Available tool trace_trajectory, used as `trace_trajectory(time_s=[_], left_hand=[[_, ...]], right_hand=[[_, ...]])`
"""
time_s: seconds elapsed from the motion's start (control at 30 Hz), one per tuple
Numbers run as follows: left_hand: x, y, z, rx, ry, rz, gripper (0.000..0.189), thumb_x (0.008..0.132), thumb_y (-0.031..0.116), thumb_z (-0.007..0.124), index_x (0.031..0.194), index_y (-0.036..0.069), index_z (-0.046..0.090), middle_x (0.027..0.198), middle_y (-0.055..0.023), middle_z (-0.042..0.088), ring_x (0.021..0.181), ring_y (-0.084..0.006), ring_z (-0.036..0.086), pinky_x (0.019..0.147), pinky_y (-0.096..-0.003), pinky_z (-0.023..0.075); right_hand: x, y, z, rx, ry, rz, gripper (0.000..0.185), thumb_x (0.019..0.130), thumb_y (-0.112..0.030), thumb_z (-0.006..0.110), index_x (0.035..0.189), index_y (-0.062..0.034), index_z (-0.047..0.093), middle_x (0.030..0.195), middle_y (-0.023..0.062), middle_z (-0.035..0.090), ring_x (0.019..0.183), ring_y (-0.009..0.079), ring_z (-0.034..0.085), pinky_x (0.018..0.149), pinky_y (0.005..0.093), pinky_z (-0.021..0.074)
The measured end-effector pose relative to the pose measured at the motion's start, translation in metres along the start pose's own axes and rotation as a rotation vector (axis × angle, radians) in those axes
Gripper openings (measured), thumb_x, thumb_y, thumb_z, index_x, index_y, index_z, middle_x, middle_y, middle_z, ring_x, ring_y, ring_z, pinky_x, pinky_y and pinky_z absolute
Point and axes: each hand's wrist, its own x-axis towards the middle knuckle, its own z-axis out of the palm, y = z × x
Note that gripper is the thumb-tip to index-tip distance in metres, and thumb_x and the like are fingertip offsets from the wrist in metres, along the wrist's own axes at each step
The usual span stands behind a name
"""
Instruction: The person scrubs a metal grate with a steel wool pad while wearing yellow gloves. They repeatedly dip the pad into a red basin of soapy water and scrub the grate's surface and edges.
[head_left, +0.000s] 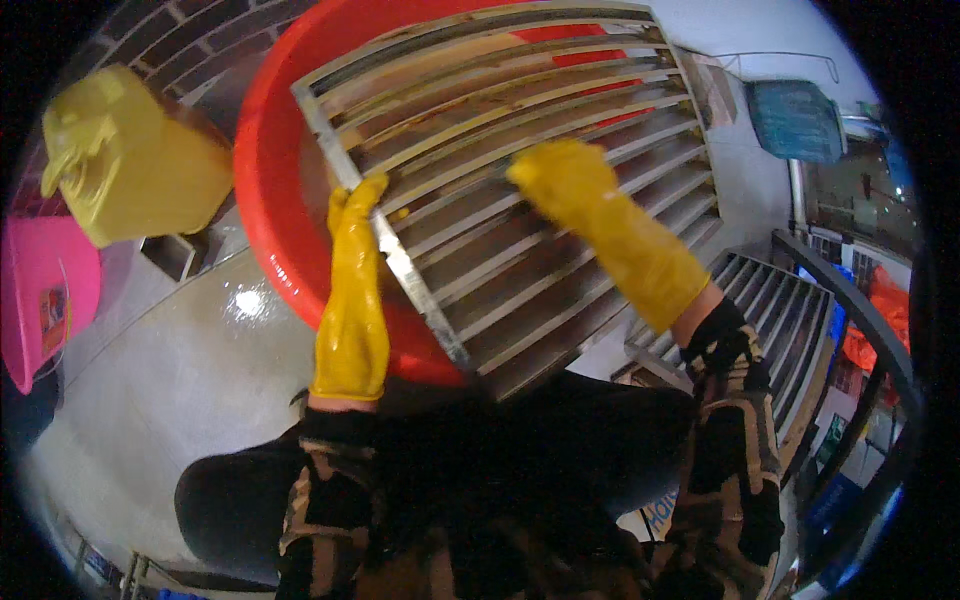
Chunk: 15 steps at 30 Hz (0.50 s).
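Observation:
A metal slatted grille (510, 259), stained brown and yellow on its upper slats, rests tilted across a large red plastic tub (262, 172). My left hand (354, 277), in a wet yellow rubber glove, grips the grille's left frame bar. In a matching glove, my right hand (566, 176) is curled over the middle slats, slightly blurred. Whether it holds something is hidden by the glove. Inside the tub, behind the slats, brownish water or surfaces show in part.
A yellow plastic jug (142, 161) stands left of the tub, near a pink plastic basin (52, 300). Another slatted grille (780, 315) lies at right beside a dark curved bar (855, 292). A teal plastic stool or seat (795, 120) is at upper right. The floor (187, 352) is wet.

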Motion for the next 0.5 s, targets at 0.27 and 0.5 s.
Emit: trace_trajectory(time_s=[0.27, 0.5], left_hand=[[0.002, 0.009, 0.002, 0.042, -0.037, 0.018, 0.036, 0.083, 0.020, 0.079, 0.113, 0.012, 0.062, 0.102, -0.0053, 0.069, 0.084, -0.0192, 0.069, 0.069, -0.0322, 0.0598], [0.000, 0.009, 0.003, 0.185, 0.074, 0.051, 0.043, 0.084, 0.040, 0.076, 0.115, 0.011, 0.070, 0.101, -0.0044, 0.070, 0.087, -0.0184, 0.067, 0.078, -0.0305, 0.0550]], right_hand=[[-0.006, 0.120, 0.007, 0.141, 0.091, 0.532, 0.048, 0.099, -0.048, 0.045, 0.109, -0.0112, 0.075, 0.113, 0.0174, 0.072, 0.108, 0.0383, 0.067, 0.091, 0.0505, 0.0524], [-0.021, 0.197, 0.036, 0.029, 0.301, 0.519, 0.044, 0.100, -0.046, 0.052, 0.095, -0.0079, 0.073, 0.100, 0.0184, 0.072, 0.096, 0.0429, 0.065, 0.083, 0.0517, 0.0507]])
